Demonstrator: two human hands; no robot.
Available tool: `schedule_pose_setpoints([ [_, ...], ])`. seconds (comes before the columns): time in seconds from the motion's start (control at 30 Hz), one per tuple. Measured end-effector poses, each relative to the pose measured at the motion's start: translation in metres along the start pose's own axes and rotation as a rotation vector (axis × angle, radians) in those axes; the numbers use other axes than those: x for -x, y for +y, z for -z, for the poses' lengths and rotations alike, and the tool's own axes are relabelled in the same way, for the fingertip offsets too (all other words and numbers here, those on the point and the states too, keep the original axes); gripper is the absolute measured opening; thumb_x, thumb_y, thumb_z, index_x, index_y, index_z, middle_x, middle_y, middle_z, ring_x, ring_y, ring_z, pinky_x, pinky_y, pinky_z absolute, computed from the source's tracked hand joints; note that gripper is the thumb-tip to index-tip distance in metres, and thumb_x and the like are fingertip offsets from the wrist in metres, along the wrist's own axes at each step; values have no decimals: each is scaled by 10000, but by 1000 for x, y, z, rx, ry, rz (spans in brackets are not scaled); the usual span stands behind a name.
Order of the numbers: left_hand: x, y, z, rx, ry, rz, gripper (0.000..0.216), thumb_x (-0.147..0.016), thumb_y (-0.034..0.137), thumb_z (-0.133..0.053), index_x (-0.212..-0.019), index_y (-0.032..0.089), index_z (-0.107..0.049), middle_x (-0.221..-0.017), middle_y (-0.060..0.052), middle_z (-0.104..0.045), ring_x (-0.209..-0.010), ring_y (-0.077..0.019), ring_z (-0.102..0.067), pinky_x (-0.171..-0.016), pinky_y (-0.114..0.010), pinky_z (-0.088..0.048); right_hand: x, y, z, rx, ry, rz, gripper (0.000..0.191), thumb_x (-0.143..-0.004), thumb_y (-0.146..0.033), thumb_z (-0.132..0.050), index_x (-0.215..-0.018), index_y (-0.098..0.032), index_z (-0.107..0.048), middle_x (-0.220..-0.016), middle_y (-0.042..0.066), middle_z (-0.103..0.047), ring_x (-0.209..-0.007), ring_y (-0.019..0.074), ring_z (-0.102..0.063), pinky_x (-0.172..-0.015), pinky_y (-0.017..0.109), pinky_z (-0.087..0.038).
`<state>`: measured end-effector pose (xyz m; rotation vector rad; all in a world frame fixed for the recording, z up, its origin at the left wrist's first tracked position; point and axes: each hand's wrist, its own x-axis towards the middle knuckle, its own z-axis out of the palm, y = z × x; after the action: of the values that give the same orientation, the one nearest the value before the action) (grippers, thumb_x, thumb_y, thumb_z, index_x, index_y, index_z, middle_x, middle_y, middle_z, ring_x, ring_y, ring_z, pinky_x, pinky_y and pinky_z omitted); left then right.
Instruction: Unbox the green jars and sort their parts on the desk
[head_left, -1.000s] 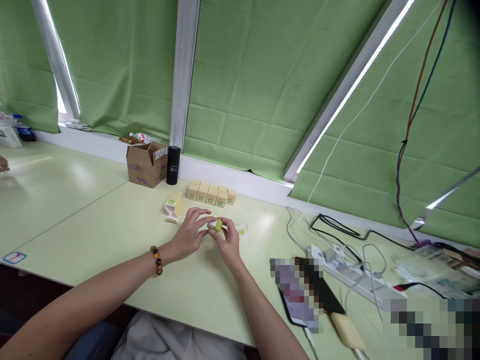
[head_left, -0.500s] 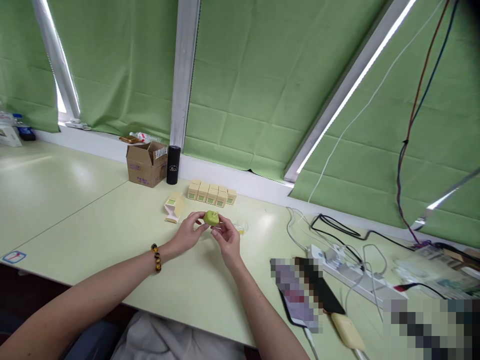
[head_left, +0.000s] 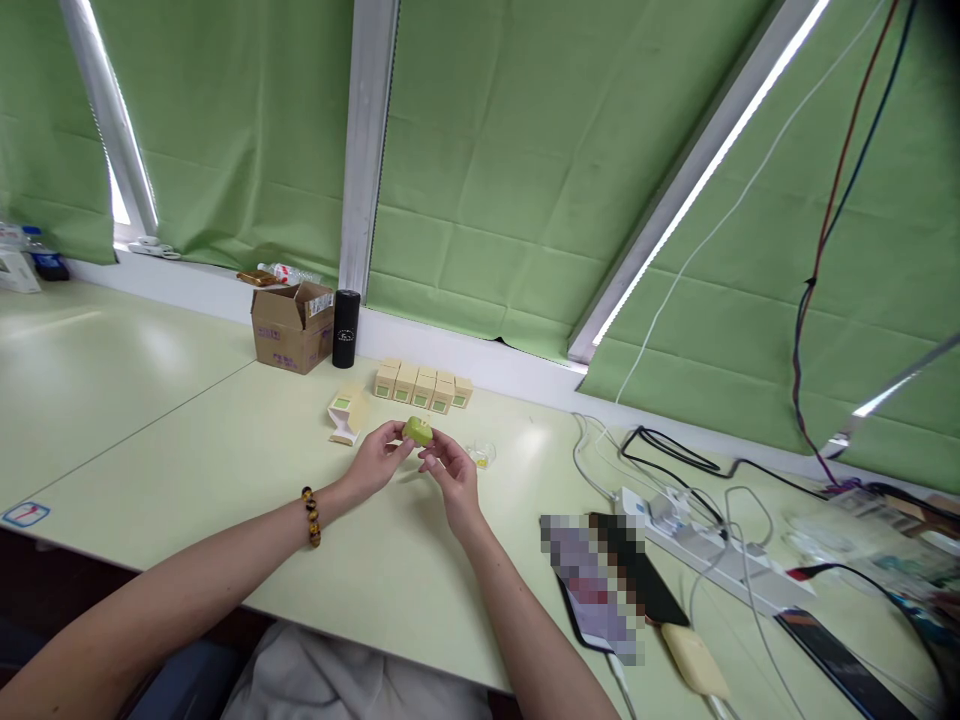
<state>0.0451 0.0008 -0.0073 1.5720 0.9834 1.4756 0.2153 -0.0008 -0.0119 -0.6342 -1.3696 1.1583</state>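
Green and rounded, the case (head_left: pixel 418 431) is being grasped by the fingers of the left hand (head_left: pixel 375 465) above the worktop (head_left: pixel 187 470), those of the right hand (head_left: pixel 457 482) resting beside it, hold unclear, while one carton (head_left: pixel 349 410) is gaping open at left and the far boxes (head_left: pixel 424 390) are seemingly sitting closed.

A small, rounded green object (head_left: pixel 418 431) tilts between left hand (head_left: pixel 376 464) and right hand (head_left: pixel 458 485)

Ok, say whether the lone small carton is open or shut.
Open: the lone small carton has its near end flap folded out.
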Motion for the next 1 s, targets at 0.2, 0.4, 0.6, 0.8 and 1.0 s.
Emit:
schedule_pose_setpoints([
  [0.2, 2, -4, -1, -147, 122, -55, 331, -928, 427, -680, -1164, 198, -636, -1201, -103, -686, -1066, -235, -680, -924, -409, -578, 0, 3, -3, -84, -12, -64, 578, -808, -429, -846, -1315, -280, -610, -1233, 96, -681, -995, 237, -706, -791, 392, -629],
  [0.4, 8, 8, 3, -476, 170, -241, 238, -965, 330, -656, -1175, 217, -654, -1203, -103, -656, -1175, -269, -599, -993, -464, -551, 0, -1, -4, -74, -2, -38, 601, -812, -421, -843, -1341, -308, -580, -1330, 86, -589, -982, 212, -702, -809, 385, -639],
  [0.6, 13, 18, 4, -797, 32, -592, 244, -1014, 173, -543, -1245, 206, -613, -1144, -105, -674, -1169, -307, -540, -1006, -531, -514, 3, -6, -8, 68, 5, -27, 522, -897, -485, -750, -1351, -281, -594, -1305, 87, -605, -862, 178, -703, -792, 379, -648],
  [0.8, 16, 18, 3, -932, 18, -654, 292, -1009, 172, -535, -1290, 185, -610, -1151, -130, -659, -1148, -320, -515, -968, -525, -521, 4, -3, -10, 112, -2, -48, 516, -919, -523, -721, -1348, -263, -603, -1197, 84, -726, -832, 202, -736, -794, 396, -655],
  [1.0, 16, 22, 3, -951, 7, -682, 332, -1013, 186, -543, -1339, 201, -601, -1202, -142, -642, -1168, -327, -498, -981, -529, -514, 5, -3, -10, 128, 5, -24, 510, -929, -563, -693, -1328, -250, -639, -1167, 96, -758, -880, 235, -757, -793, 407, -657],
])
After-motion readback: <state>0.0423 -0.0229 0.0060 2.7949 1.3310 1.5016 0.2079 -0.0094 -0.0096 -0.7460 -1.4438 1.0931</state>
